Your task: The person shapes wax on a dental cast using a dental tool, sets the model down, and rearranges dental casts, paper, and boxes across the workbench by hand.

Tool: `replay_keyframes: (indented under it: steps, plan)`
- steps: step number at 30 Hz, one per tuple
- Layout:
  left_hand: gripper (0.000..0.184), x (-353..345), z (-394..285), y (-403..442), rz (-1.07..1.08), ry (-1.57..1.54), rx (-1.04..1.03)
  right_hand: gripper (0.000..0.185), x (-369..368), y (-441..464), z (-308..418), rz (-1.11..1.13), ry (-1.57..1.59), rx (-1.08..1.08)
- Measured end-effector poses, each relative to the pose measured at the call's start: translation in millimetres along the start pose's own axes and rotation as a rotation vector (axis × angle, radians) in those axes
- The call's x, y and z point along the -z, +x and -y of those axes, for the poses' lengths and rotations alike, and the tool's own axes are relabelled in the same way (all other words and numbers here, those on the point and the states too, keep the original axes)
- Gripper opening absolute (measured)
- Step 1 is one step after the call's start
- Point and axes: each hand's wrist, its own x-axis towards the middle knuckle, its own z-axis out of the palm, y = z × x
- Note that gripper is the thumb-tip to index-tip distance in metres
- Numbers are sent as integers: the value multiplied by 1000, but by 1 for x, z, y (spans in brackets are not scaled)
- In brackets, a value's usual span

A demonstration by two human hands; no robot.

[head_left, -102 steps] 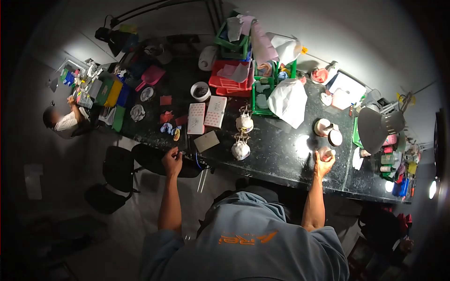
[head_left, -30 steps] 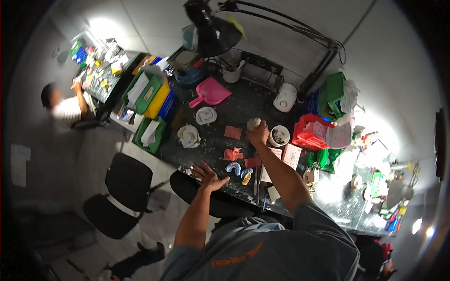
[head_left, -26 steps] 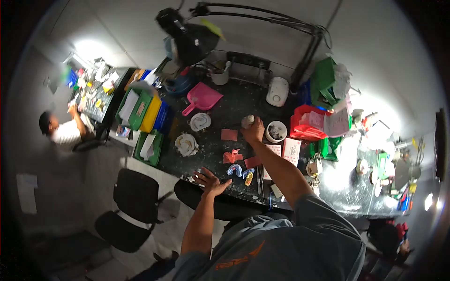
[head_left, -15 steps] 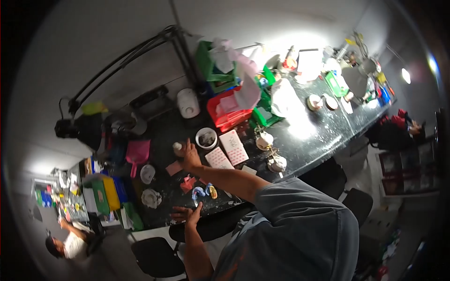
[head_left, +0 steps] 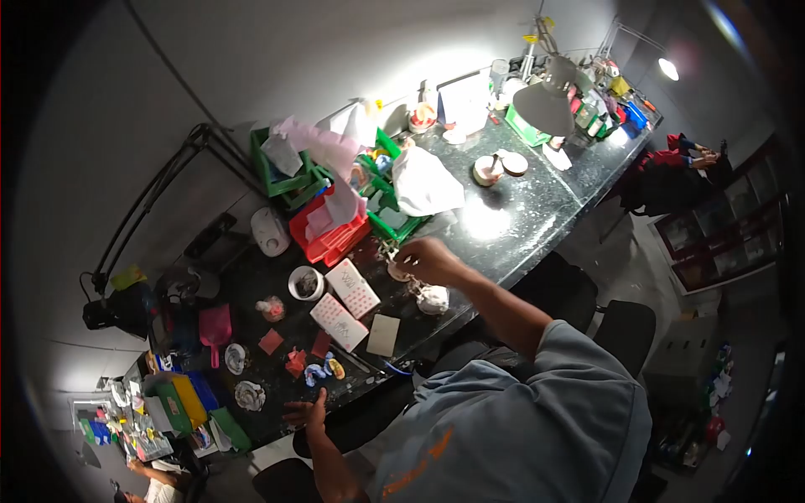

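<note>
My right hand (head_left: 426,261) curls over a plaster dental cast (head_left: 398,271), its fingers closed around the cast's top and hiding part of it. Beside it stands a second whitish plaster cast (head_left: 433,300), apart from the fingers. Near the table's front edge, my left hand (head_left: 309,411) is held with fingers spread and nothing in it. The closest things to it are the blue dental impression (head_left: 315,374), a yellow-and-blue impression (head_left: 334,367) and a crumpled red wax piece (head_left: 296,362). A small pinkish-white model (head_left: 270,308) stands farther back.
Two patterned boxes (head_left: 353,287) lie beside a white bowl (head_left: 306,283) with dark contents. Behind are a red bin (head_left: 329,239) and green bins (head_left: 394,220). A lamp (head_left: 545,105) overhangs the table's right part. A pink dustpan (head_left: 215,329) lies left. Another person (head_left: 163,479) sits lower left.
My right hand has left the small pinkish-white model and moved right to the plaster cast. My left hand stays open near the front edge. The view has turned right.
</note>
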Motion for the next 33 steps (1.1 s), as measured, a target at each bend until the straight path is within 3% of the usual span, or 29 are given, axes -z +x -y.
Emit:
replay_keyframes:
  steps: [4, 7, 8, 11, 12, 15, 18, 23, 24, 28, 31, 32, 33]
  plan:
    - [145, -17, 7, 9, -174, 122, 9, 22, 94, -34, -46, -221, 61, -147]
    - [137, -35, 30, 19, -344, 34, -148, 26, 132, -49, -90, -270, 48, -288]
    - [120, -45, 34, 16, -472, 40, -223, 28, 135, -51, -113, -285, 71, -314]
    - [102, -65, 39, 2, -683, 92, -289, 31, 122, -52, -201, -286, 80, -459]
    - [84, -71, 37, -11, -735, 22, -347, 33, 114, -50, -228, -377, 59, -463]
    - [75, -82, 30, -46, -731, -5, -272, 48, 118, -37, -252, -570, -60, -538]
    - [68, -92, 35, -71, -809, 85, -334, 65, 123, -13, -292, -712, -292, -326]
    - [76, -117, 40, -121, -671, 258, 178, 88, 152, 20, -311, -699, -311, -241]
    - [74, -124, 46, -128, -623, 263, 237, 79, 154, 28, -317, -787, -360, -182]
    - [67, -169, 89, -122, -517, 127, 372, 85, 157, 53, -337, -711, -424, -245]
    - [66, -193, 111, -132, -636, 185, 287, 94, 157, 67, -337, -696, -474, -295]
    - [65, -200, 120, -138, -841, 118, 94, 96, 154, 71, -343, -670, -453, -341]
    - [65, -205, 122, -147, -833, 121, 129, 99, 152, 76, -348, -669, -452, -368]
